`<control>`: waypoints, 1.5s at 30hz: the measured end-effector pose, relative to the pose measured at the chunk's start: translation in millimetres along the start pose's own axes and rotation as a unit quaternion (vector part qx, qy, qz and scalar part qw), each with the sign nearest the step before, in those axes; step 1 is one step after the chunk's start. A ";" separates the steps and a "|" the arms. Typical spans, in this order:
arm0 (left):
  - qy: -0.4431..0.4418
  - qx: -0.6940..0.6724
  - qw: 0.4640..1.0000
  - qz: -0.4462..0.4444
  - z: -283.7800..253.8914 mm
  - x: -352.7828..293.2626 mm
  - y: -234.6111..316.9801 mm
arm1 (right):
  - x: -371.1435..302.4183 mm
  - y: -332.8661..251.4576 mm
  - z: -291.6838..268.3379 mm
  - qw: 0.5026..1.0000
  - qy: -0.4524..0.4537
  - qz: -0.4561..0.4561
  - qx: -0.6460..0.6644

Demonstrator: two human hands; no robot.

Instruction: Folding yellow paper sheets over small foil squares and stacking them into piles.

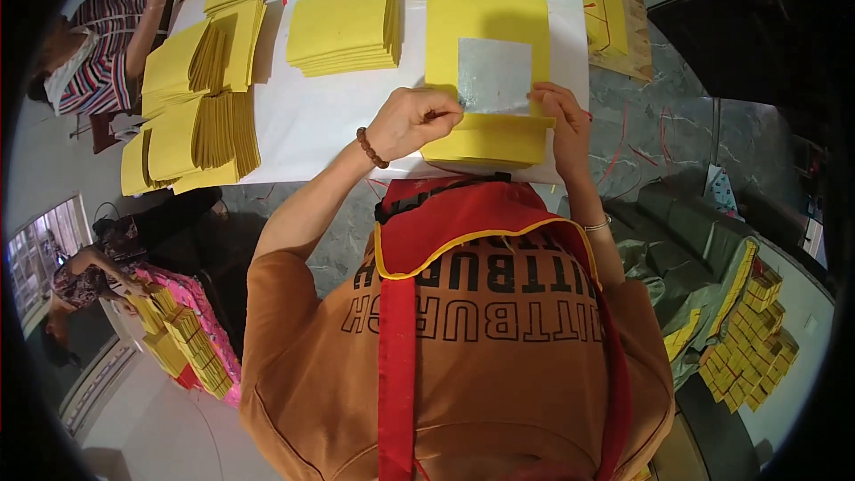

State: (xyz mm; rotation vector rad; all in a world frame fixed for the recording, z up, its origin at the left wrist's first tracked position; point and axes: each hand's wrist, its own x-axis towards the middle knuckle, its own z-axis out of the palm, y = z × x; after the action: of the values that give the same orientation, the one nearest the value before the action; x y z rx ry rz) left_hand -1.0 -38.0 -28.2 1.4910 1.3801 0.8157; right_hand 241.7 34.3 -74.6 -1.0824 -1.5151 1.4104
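One white counter (312, 125) carries one silver sheet (494, 71), one yellow pile (445, 27) beneath it, one separate yellow stack (338, 27) and several overlapping yellow bundles (174, 138), too merged to count. Two bare hands, left hand (411, 122) and right hand (567, 122), show, with one beaded bracelet (372, 149) and one bangle (598, 224). Two other people (111, 27) appear.

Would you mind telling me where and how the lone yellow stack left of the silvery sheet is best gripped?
Probably by its left and right edges, one hand each, coming from the wearer's side: the stack lies flat on the table, and its layers look stepped along the near edge, so clamping both sides should keep them together.
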 end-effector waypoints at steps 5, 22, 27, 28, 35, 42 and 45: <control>-0.001 -0.007 1.000 -0.018 -0.9 1.1 1.0 | 0.8 2.8 -0.9 1.000 -0.002 -0.014 0.001; -0.003 -0.030 0.998 -0.049 -1.5 3.2 -6.7 | 0.3 4.0 -12.7 0.996 -0.057 -0.052 -0.044; -0.045 -0.006 0.999 -0.018 -9.4 -0.1 0.2 | -2.6 2.1 -14.2 0.973 -0.099 -0.113 -0.174; -0.045 -0.006 0.999 -0.016 -13.4 -0.4 1.4 | -2.8 5.6 -14.9 0.975 -0.099 -0.115 -0.162; 0.050 0.368 0.901 0.223 -17.7 9.0 -13.2 | -0.6 9.7 -15.9 0.988 -0.100 -0.093 -0.076; 0.051 0.399 0.876 0.267 -12.3 -14.1 3.4 | -10.5 -34.0 -14.2 0.898 -0.059 -0.294 -0.323; 0.058 0.327 0.911 0.244 -7.5 -18.9 2.2 | -12.8 -37.5 -17.2 0.904 -0.190 -0.253 -0.287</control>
State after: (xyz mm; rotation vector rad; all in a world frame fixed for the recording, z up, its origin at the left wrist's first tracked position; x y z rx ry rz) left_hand -9.9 -55.0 -21.4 2.4112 1.4658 0.7833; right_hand 259.4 27.1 -35.9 -0.6546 -2.3872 0.8485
